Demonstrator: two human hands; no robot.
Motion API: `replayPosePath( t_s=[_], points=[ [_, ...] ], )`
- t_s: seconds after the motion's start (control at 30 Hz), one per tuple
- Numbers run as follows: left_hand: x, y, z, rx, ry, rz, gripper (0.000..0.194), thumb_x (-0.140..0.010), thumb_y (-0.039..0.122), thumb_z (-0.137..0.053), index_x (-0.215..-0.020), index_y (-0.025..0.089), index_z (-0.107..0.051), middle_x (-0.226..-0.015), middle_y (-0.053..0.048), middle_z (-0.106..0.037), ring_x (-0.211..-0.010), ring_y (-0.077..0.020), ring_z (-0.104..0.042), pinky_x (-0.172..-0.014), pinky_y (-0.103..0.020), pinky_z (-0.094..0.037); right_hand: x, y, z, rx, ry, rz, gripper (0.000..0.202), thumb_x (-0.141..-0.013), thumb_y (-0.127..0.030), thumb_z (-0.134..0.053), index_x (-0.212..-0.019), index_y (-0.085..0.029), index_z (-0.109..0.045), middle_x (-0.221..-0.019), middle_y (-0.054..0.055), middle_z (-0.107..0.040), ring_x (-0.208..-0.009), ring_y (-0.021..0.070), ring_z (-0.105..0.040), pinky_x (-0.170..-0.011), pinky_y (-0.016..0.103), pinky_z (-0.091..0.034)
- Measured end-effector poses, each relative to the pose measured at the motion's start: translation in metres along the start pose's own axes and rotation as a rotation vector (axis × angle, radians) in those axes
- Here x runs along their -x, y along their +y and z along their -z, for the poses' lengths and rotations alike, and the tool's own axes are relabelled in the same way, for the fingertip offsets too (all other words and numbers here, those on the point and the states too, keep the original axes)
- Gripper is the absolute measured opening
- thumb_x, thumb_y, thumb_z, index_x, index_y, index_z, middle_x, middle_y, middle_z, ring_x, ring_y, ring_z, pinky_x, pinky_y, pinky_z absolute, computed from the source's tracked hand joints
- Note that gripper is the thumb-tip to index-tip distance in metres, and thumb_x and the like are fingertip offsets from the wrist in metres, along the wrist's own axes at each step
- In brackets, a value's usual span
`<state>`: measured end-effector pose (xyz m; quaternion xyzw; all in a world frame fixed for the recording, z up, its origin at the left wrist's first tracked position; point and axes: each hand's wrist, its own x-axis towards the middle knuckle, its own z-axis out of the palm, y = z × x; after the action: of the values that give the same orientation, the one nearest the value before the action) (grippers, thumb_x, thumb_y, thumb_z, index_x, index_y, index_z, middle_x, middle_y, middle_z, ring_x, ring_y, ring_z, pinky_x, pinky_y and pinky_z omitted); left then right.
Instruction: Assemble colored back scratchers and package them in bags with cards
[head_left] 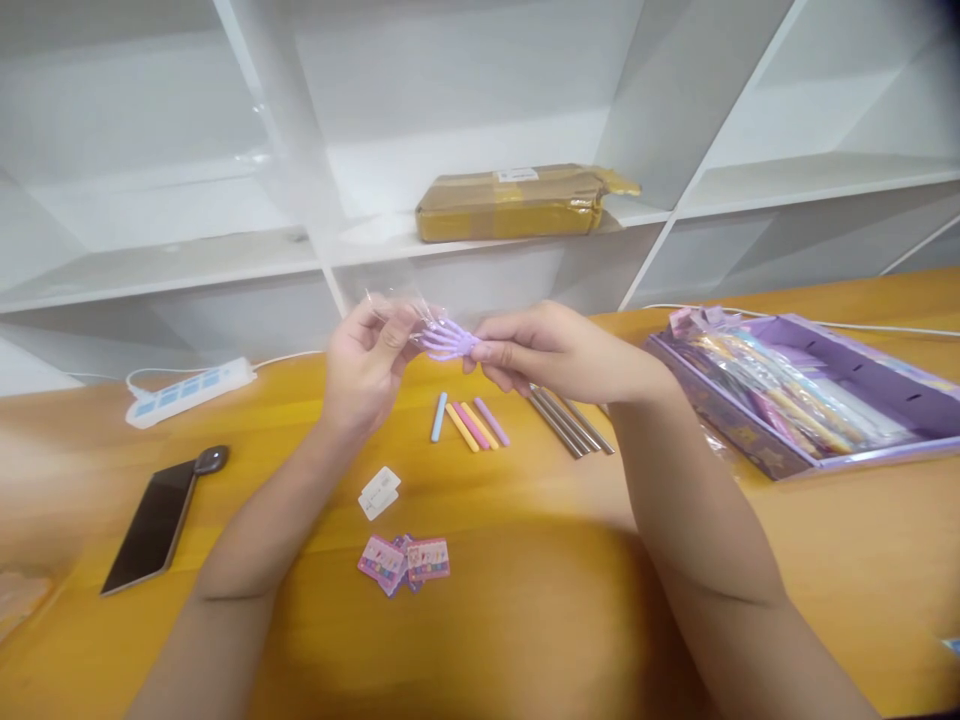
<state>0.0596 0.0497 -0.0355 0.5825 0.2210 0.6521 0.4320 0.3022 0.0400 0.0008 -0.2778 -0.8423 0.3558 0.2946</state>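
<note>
A small purple hand-shaped piece [448, 340] with spread fingers is held above the table, between my two hands. My right hand [559, 350] pinches its narrow end between thumb and fingers. My left hand [373, 360] is closed on a clear plastic wrapper [397, 305] at the piece's finger side. Below them lie several short coloured sticks [470, 425], blue, yellow, pink and purple. Beside my right wrist are several metallic rods [566, 422]. Nearer me on the table are white labels [379, 492] and a few printed pink and purple cards [427, 559].
A purple box [780, 460] with wrapped items stands at the right. At the left are a power strip [191, 392], a dark phone-like slab [154, 525] and a small black object [211, 460]. A taped carton [510, 205] sits on the white shelf [255, 262] behind.
</note>
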Motion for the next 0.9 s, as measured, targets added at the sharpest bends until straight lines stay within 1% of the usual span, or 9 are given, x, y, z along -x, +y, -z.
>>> replayPosePath(
  t_s=[0.13,0.27,0.33,0.4,0.5,0.57,0.67,0.8,0.9],
  points=[
    [-0.002,-0.002,0.004,-0.005,0.012,-0.036,0.045,-0.085,0.055,-0.102,-0.095,0.021,-0.075,-0.094,-0.002,-0.08,-0.087,-0.0156,-0.08,-0.08,-0.028,-0.07,0.0,-0.004,0.001,0.025,0.051,0.012,0.044,-0.112,-0.059,-0.066,-0.096,-0.019,-0.072,-0.067,-0.005,-0.066,-0.057,0.0081,-0.055,-0.062,0.024,-0.044],
    [-0.004,-0.003,0.011,-0.09,-0.049,-0.053,0.036,-0.093,0.051,-0.097,-0.098,0.019,-0.079,-0.095,-0.004,-0.083,-0.087,-0.0171,-0.083,-0.082,-0.03,-0.072,0.003,-0.007,0.003,0.087,0.08,0.013,0.045,-0.111,-0.061,-0.068,-0.1,-0.018,-0.076,-0.071,-0.003,-0.068,-0.058,0.0079,-0.056,-0.062,0.024,-0.042],
    [-0.005,-0.002,0.015,-0.14,-0.077,-0.057,0.035,-0.094,0.05,-0.096,-0.098,0.019,-0.08,-0.097,-0.006,-0.085,-0.085,-0.0182,-0.083,-0.083,-0.031,-0.073,0.005,-0.008,0.004,0.135,0.098,0.0,0.047,-0.111,-0.063,-0.067,-0.101,-0.018,-0.078,-0.073,-0.003,-0.069,-0.06,0.0082,-0.057,-0.062,0.025,-0.041],
    [-0.006,0.0,0.019,-0.174,-0.091,-0.058,0.036,-0.093,0.052,-0.096,-0.098,0.02,-0.081,-0.095,-0.006,-0.086,-0.082,-0.0189,-0.084,-0.083,-0.033,-0.073,0.007,-0.009,0.006,0.192,0.125,-0.016,0.05,-0.112,-0.064,-0.065,-0.099,-0.018,-0.079,-0.073,-0.002,-0.07,-0.059,0.0082,-0.057,-0.062,0.025,-0.04],
    [-0.008,0.003,0.022,-0.193,-0.082,-0.028,0.038,-0.091,0.055,-0.097,-0.096,0.02,-0.082,-0.092,-0.005,-0.085,-0.08,-0.0196,-0.084,-0.08,-0.033,-0.073,0.009,-0.011,0.008,0.245,0.173,-0.034,0.054,-0.111,-0.066,-0.065,-0.09,-0.018,-0.077,-0.074,-0.001,-0.072,-0.06,0.0081,-0.058,-0.063,0.026,-0.04],
    [-0.008,0.005,0.023,-0.17,-0.078,0.004,0.038,-0.091,0.054,-0.098,-0.095,0.02,-0.082,-0.09,-0.004,-0.084,-0.078,-0.019,-0.084,-0.078,-0.031,-0.072,0.01,-0.011,0.009,0.249,0.196,-0.031,0.054,-0.11,-0.066,-0.067,-0.087,-0.018,-0.076,-0.075,0.0,-0.073,-0.062,0.0087,-0.06,-0.066,0.026,-0.041],
    [-0.008,0.007,0.022,-0.134,-0.099,0.019,0.035,-0.091,0.051,-0.098,-0.096,0.02,-0.083,-0.088,-0.003,-0.083,-0.076,-0.0176,-0.083,-0.077,-0.029,-0.072,0.01,-0.012,0.009,0.269,0.215,-0.025,0.055,-0.111,-0.066,-0.066,-0.086,-0.018,-0.075,-0.075,0.001,-0.073,-0.063,0.0093,-0.059,-0.067,0.028,-0.04],
    [-0.006,0.009,0.017,-0.115,-0.124,0.033,0.035,-0.092,0.051,-0.098,-0.096,0.019,-0.082,-0.089,-0.004,-0.084,-0.079,-0.0196,-0.084,-0.081,-0.033,-0.074,0.01,-0.014,0.008,0.304,0.229,-0.034,0.054,-0.112,-0.062,-0.064,-0.084,-0.018,-0.075,-0.075,0.001,-0.073,-0.062,0.0091,-0.057,-0.067,0.029,-0.039],
    [-0.005,0.011,0.014,-0.093,-0.129,0.062,0.036,-0.09,0.049,-0.099,-0.095,0.018,-0.082,-0.086,-0.004,-0.083,-0.078,-0.0196,-0.084,-0.08,-0.033,-0.074,0.01,-0.015,0.007,0.312,0.263,-0.039,0.049,-0.111,-0.06,-0.067,-0.087,-0.018,-0.077,-0.079,0.001,-0.077,-0.065,0.0101,-0.061,-0.069,0.029,-0.04]
  ],
)
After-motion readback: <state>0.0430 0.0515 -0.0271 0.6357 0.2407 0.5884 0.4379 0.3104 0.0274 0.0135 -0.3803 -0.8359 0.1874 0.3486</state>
